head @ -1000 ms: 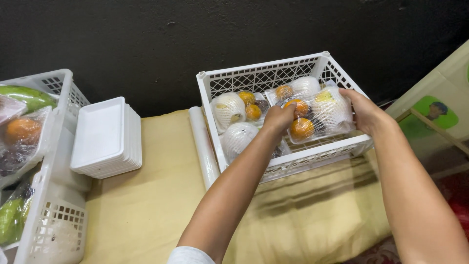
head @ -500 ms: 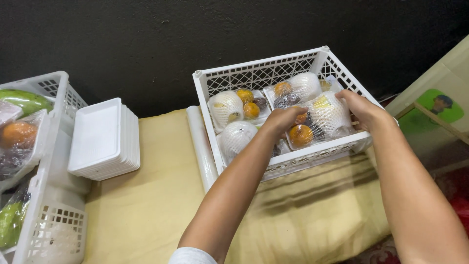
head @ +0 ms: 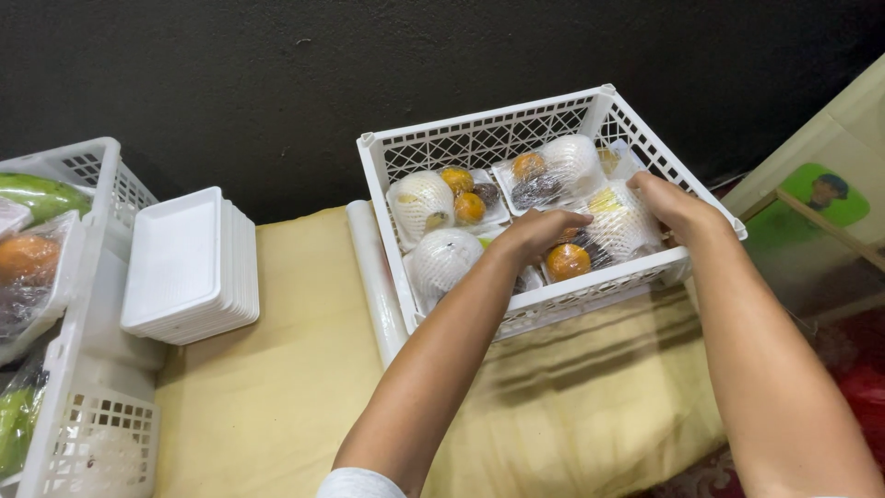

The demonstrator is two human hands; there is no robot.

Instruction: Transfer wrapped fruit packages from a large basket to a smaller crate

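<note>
A white lattice crate (head: pixel 479 143) stands on a yellow cloth and holds several film-wrapped trays of fruit. Both hands are down inside it at the front right, on one wrapped fruit tray (head: pixel 599 240) with oranges and a fruit in white foam netting. My left hand (head: pixel 537 231) grips the tray's left end. My right hand (head: pixel 671 205) holds its right end, close against the crate's right wall. The tray sits low in the crate, beside two other wrapped trays (head: pixel 442 198) at the back and one more at the front left.
A roll of clear film (head: pixel 376 277) lies along the crate's left side. A stack of white foam trays (head: pixel 184 267) leans against a second white crate (head: pixel 88 369) at the left, which holds wrapped fruit. Yellow cloth (head: pixel 304 387) covers the surface; a dark wall is behind.
Both hands have lowered the wrapped fruit tray from above the crate's rim down into its front right corner. The view has shifted slightly.
</note>
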